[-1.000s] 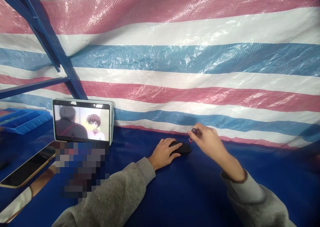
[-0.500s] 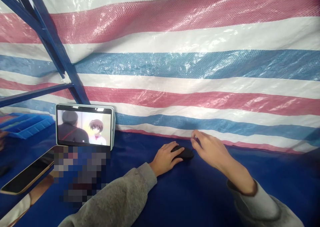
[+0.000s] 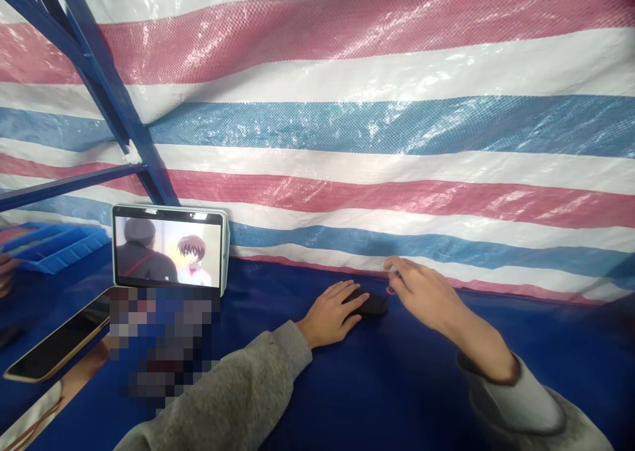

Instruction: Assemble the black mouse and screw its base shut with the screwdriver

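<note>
My left hand lies over the left part of a flat black object, its fingers closed on it and pressing it against the dark blue table surface. Just to the right, my right hand is raised a little above the table, thumb and forefinger pinched together. Between those fingertips and the black object's right edge shows a small red and clear thing, like a small screwdriver's handle, held in the pinch.
A tablet playing a cartoon stands at the left against the striped sheet. Before it lie a phone and a pixelated patch. Farther left are a blue tray, another person's hand and a blue metal frame.
My right hand has shifted slightly to the right, and the small red thing now shows under its fingertips. The other person's hand at the left edge is more visible.
</note>
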`<control>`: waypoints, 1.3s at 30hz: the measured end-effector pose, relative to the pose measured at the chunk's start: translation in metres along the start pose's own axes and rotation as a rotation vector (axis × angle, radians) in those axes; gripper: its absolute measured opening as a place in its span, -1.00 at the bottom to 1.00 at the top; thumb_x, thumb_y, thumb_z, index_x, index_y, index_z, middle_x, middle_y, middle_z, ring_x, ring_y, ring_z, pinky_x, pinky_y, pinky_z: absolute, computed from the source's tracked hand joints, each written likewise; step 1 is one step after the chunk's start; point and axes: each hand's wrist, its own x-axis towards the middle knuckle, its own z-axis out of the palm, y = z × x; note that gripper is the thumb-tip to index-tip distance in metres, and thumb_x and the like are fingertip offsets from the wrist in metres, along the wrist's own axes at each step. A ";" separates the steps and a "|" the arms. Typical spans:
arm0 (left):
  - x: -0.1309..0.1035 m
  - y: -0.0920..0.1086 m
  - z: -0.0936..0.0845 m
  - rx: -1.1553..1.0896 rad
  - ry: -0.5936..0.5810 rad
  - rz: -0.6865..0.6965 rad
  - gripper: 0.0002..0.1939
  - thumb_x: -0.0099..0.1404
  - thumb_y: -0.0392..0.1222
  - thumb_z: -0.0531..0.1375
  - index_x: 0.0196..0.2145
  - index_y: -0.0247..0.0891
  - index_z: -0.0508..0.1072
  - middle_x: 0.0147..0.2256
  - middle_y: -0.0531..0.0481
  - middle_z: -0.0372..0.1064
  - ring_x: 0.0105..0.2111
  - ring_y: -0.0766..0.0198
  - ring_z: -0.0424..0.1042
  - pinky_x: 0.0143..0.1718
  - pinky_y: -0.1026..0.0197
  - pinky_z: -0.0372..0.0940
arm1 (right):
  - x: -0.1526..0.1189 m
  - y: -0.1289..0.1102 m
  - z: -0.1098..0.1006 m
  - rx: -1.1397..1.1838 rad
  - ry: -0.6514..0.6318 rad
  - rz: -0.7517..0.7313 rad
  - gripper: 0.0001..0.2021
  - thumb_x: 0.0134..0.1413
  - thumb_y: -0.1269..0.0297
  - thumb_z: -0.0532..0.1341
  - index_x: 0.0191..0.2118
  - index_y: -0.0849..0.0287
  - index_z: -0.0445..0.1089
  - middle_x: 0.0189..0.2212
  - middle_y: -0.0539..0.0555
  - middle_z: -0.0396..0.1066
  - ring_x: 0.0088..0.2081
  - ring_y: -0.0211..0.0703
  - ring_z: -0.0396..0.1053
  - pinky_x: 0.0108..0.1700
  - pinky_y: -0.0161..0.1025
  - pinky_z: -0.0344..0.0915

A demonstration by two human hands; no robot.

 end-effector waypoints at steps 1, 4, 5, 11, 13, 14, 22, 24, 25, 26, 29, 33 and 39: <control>0.000 0.000 0.000 0.000 0.001 -0.002 -0.51 0.43 -0.10 0.06 0.27 -0.15 0.14 0.23 -0.13 0.15 0.27 0.06 0.09 0.28 -0.09 0.07 | -0.001 0.000 -0.001 0.023 0.001 -0.029 -0.74 0.27 0.31 -0.06 -0.08 0.12 0.32 -0.32 0.08 0.54 -0.28 -0.03 0.47 -0.30 -0.22 0.17; 0.000 0.001 0.000 0.002 -0.001 0.001 -0.52 0.43 -0.10 0.05 0.26 -0.14 0.16 0.22 -0.14 0.16 0.26 0.05 0.11 0.27 -0.10 0.08 | -0.001 0.001 -0.003 0.084 -0.016 -0.104 -0.74 0.29 0.32 -0.09 -0.11 0.13 0.33 -0.38 0.05 0.52 -0.33 -0.09 0.46 -0.28 -0.23 0.18; 0.000 0.001 0.000 0.004 -0.003 0.005 -0.52 0.43 -0.10 0.06 0.26 -0.14 0.16 0.22 -0.14 0.17 0.26 0.05 0.11 0.27 -0.11 0.08 | -0.001 0.002 -0.003 0.088 -0.024 -0.119 -0.73 0.31 0.28 -0.09 -0.13 0.12 0.34 -0.41 0.04 0.52 -0.34 -0.10 0.46 -0.29 -0.24 0.18; 0.001 0.001 0.000 0.008 0.003 -0.003 -0.52 0.44 -0.09 0.05 0.26 -0.13 0.16 0.21 -0.14 0.18 0.25 0.06 0.12 0.25 -0.09 0.10 | 0.000 0.003 -0.003 -0.079 -0.037 -0.051 -0.63 0.31 0.02 -0.05 -0.19 0.10 0.41 -0.51 0.07 0.49 -0.40 -0.02 0.47 -0.40 -0.24 0.12; 0.001 0.002 0.000 0.009 0.002 -0.006 -0.52 0.43 -0.09 0.06 0.26 -0.13 0.17 0.20 -0.14 0.18 0.25 0.06 0.12 0.26 -0.08 0.10 | 0.000 0.003 -0.003 -0.105 -0.040 -0.020 -0.60 0.31 -0.01 -0.07 -0.18 0.11 0.41 -0.52 0.08 0.49 -0.40 -0.01 0.47 -0.41 -0.23 0.11; 0.001 0.002 -0.001 0.011 0.000 -0.006 -0.52 0.43 -0.09 0.06 0.26 -0.14 0.17 0.20 -0.14 0.18 0.25 0.06 0.12 0.26 -0.08 0.09 | 0.000 0.003 -0.003 -0.104 -0.036 -0.009 -0.60 0.32 0.02 -0.08 -0.17 0.12 0.41 -0.49 0.09 0.50 -0.39 -0.01 0.48 -0.41 -0.23 0.12; 0.001 0.001 0.001 0.004 0.005 -0.005 -0.52 0.43 -0.09 0.07 0.26 -0.13 0.16 0.20 -0.15 0.18 0.25 0.05 0.13 0.25 -0.09 0.11 | -0.002 0.003 -0.001 -0.044 0.019 -0.102 -0.62 0.24 0.36 -0.05 0.04 0.21 0.40 -0.10 0.18 0.51 -0.12 -0.01 0.47 -0.16 -0.19 0.25; 0.001 0.001 0.001 0.004 0.005 -0.004 -0.52 0.43 -0.09 0.07 0.26 -0.12 0.16 0.20 -0.14 0.18 0.25 0.05 0.12 0.24 -0.09 0.12 | 0.000 0.006 0.000 -0.053 0.013 -0.098 -0.63 0.25 0.34 -0.05 0.01 0.19 0.43 -0.13 0.17 0.53 -0.13 0.00 0.48 -0.16 -0.19 0.26; 0.001 0.001 0.001 0.003 0.005 -0.005 -0.52 0.43 -0.10 0.06 0.26 -0.12 0.16 0.21 -0.14 0.18 0.25 0.05 0.12 0.24 -0.09 0.12 | 0.000 0.007 0.000 -0.058 0.010 -0.088 -0.63 0.25 0.33 -0.05 0.00 0.18 0.44 -0.15 0.17 0.54 -0.14 0.00 0.49 -0.16 -0.19 0.27; 0.001 0.001 0.001 0.002 0.003 -0.007 -0.52 0.43 -0.10 0.06 0.26 -0.12 0.16 0.21 -0.14 0.18 0.25 0.05 0.12 0.24 -0.09 0.12 | 0.001 0.008 0.001 -0.060 0.011 -0.078 -0.63 0.26 0.32 -0.05 -0.01 0.17 0.45 -0.17 0.17 0.55 -0.15 0.01 0.49 -0.17 -0.18 0.27; 0.001 0.002 0.000 -0.001 0.005 -0.014 -0.53 0.43 -0.10 0.06 0.26 -0.12 0.17 0.20 -0.13 0.19 0.25 0.05 0.13 0.24 -0.10 0.11 | 0.001 0.009 0.001 -0.048 0.021 -0.071 -0.63 0.27 0.28 -0.04 0.00 0.16 0.44 -0.24 0.15 0.57 -0.19 0.01 0.51 -0.19 -0.18 0.28; 0.001 0.002 0.000 0.002 0.009 -0.008 -0.52 0.42 -0.11 0.07 0.26 -0.12 0.17 0.20 -0.14 0.19 0.25 0.05 0.13 0.24 -0.10 0.12 | 0.000 0.005 0.002 -0.039 0.054 -0.102 -0.64 0.30 0.17 -0.02 0.00 0.13 0.45 -0.29 0.13 0.59 -0.24 0.01 0.53 -0.25 -0.19 0.28; 0.000 0.001 0.002 0.008 0.003 -0.012 -0.52 0.42 -0.10 0.08 0.26 -0.12 0.17 0.21 -0.13 0.17 0.26 0.06 0.10 0.26 -0.08 0.10 | 0.002 0.002 0.006 0.003 0.064 -0.099 -0.62 0.32 0.07 -0.03 -0.10 0.11 0.47 -0.40 0.10 0.58 -0.29 -0.02 0.53 -0.28 -0.23 0.24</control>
